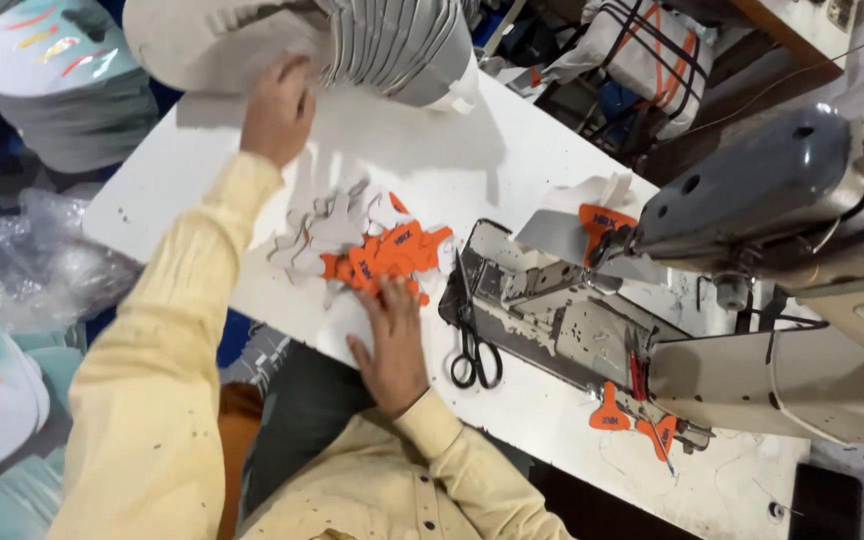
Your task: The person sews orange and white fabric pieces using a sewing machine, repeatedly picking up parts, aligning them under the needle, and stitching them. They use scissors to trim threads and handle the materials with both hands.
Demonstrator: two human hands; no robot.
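Note:
My left hand (277, 105) reaches to the far edge of the white table (432, 160). Its fingers curl over a grey cut piece (202, 45) next to a fanned stack of grey pieces (397, 45). My right hand (390, 340) lies palm down near the table's front edge. Its fingertips rest on a pile of small orange patches (382, 255), and I cannot see any patch pinched between them. Pale grey shaped cut-outs (322, 225) lie just beyond the orange pile.
A grey sewing machine (752, 200) stands at the right, with a grey piece and orange patch (592, 228) under its needle. Black scissors (474, 350) lie right of my right hand. Two orange patches (632, 420) lie by the machine base. Stacks of cut pieces (52, 80) stand off the table's left.

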